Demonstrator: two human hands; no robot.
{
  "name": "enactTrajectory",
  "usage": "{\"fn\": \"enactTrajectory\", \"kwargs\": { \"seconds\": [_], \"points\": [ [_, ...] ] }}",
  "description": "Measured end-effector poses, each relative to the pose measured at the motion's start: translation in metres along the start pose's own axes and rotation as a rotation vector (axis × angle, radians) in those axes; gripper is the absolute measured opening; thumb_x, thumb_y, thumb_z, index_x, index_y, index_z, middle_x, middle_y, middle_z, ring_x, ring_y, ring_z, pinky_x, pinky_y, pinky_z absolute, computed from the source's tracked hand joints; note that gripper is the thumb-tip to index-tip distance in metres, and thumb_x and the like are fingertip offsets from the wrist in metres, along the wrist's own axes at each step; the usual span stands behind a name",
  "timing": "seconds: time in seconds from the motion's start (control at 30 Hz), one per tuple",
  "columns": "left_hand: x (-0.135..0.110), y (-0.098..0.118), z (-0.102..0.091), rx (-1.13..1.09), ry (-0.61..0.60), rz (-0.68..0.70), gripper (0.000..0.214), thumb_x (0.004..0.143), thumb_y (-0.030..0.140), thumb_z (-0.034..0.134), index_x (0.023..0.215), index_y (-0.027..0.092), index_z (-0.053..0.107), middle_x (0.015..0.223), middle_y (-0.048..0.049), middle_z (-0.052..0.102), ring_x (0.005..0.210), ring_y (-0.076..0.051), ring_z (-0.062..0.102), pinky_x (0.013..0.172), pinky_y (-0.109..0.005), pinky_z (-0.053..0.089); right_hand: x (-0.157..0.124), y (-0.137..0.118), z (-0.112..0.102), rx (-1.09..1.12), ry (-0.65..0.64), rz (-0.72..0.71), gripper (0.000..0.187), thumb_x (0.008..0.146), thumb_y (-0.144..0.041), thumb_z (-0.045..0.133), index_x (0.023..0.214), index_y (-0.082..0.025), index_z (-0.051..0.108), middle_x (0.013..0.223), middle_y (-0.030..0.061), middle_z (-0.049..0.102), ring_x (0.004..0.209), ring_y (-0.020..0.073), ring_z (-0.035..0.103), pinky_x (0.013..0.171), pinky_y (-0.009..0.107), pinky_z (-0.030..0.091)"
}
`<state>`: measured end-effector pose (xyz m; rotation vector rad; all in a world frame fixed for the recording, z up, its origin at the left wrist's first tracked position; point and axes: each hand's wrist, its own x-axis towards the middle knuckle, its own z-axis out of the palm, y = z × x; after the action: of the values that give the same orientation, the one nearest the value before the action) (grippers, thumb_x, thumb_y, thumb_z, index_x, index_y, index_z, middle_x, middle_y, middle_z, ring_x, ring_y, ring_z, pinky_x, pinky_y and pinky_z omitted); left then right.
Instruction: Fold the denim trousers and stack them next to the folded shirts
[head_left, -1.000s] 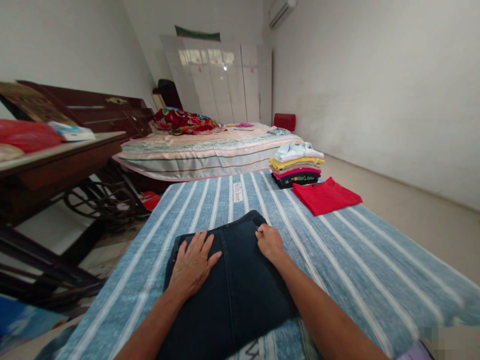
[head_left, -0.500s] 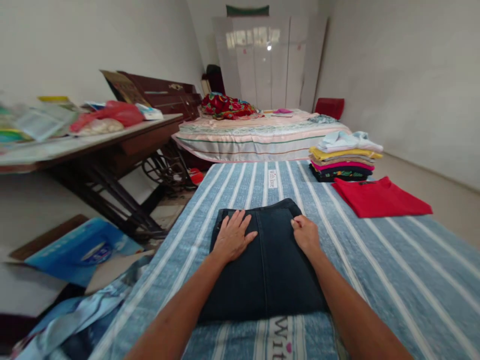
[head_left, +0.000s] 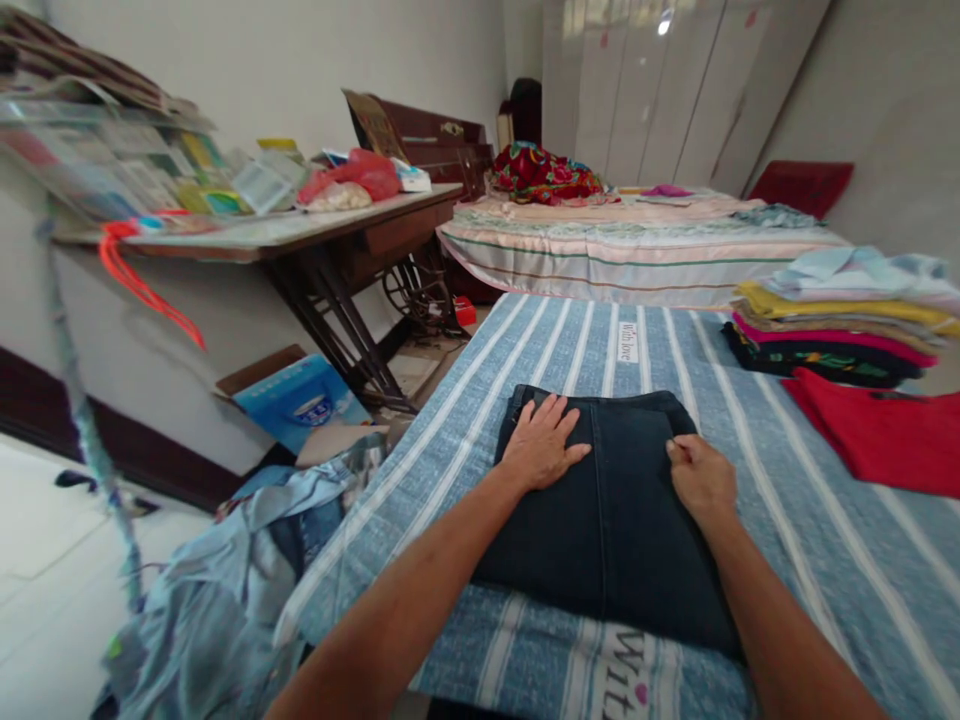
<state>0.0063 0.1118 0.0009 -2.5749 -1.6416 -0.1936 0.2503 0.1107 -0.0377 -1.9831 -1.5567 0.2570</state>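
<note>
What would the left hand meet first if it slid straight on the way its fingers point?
Likely the far edge of the folded jeans under the left hand, then bare striped bedcover.

View swung left: jeans (head_left: 615, 520) sit further right, a clothes heap (head_left: 225, 580) appears.

The jeans (head_left: 607, 510) are dark denim, matt, with a fine grain and raised stitched seams. Under the jeans, the sheet (head_left: 757, 430) is woven cloth, blue with white stripes, matt and slightly coarse. Right of the jeans, the shirt (head_left: 877, 435) is smooth, matt red knit. Left of the jeans, the worktop (head_left: 300, 232) has a pale, faintly shiny top on dark wood. Far beyond the jeans, the wardrobe (head_left: 660, 90) is glossy white.
</note>
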Motion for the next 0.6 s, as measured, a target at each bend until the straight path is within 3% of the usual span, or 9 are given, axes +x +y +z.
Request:
{"fn": "enactTrajectory", "kwargs": {
  "seconds": [0.4, 0.6],
  "points": [
    [-0.003, 0.002, -0.001, 0.043, 0.027, 0.011, 0.064, 0.091, 0.058, 0.02, 0.138, 0.018, 0.037, 0.148, -0.0107, 0.032, 0.138, -0.026, 0.021, 0.11, -0.051, 0.018, -0.001, 0.008, 0.004, 0.038, 0.047, -0.05, 0.035, 0.076, -0.041, 0.043, 0.088, -0.018, 0.066, 0.081, 0.0089, 0.067, 0.075, 0.0243, 0.058, 0.066, 0.032, 0.04],
    [-0.013, 0.024, -0.017, 0.118, 0.073, 0.07, 0.053, 0.093, 0.045, 0.029, 0.136, 0.017, 0.04, 0.149, -0.0112, 0.03, 0.139, -0.025, 0.019, 0.112, -0.048, 0.015, -0.002, 0.008, 0.001, 0.03, 0.052, -0.049, 0.036, 0.076, -0.041, 0.042, 0.089, -0.017, 0.066, 0.081, 0.0097, 0.067, 0.076, 0.0249, 0.058, 0.065, 0.032, 0.04]
  ]
}}
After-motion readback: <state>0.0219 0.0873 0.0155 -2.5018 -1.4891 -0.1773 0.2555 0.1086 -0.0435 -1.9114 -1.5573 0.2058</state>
